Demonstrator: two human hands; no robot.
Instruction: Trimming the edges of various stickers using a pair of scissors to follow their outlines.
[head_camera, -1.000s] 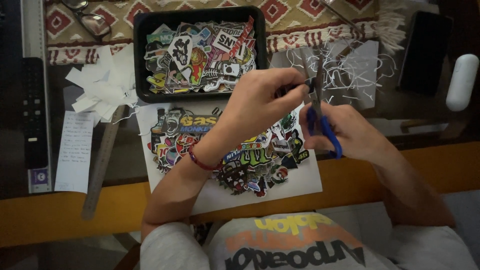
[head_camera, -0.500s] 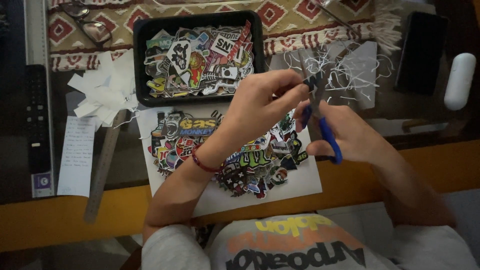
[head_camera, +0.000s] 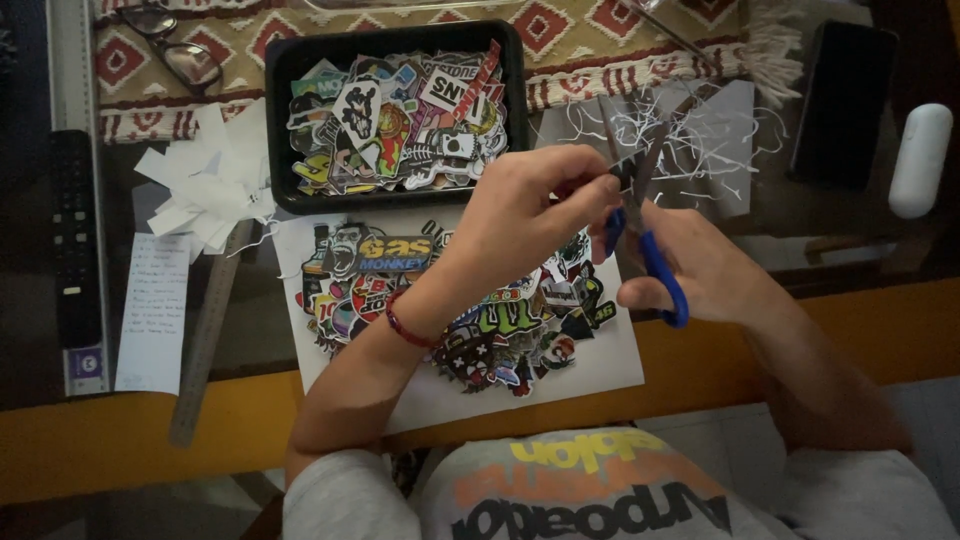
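Two hands work scissors above a sticker-strewn glass table.

Black tray full of stickers, paper scraps just left of it, shred pile right, sticker sheet below, bare counter beyond shreds

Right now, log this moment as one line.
right hand: blue-handled scissors | left hand: small piece at blades | below: sticker sheet
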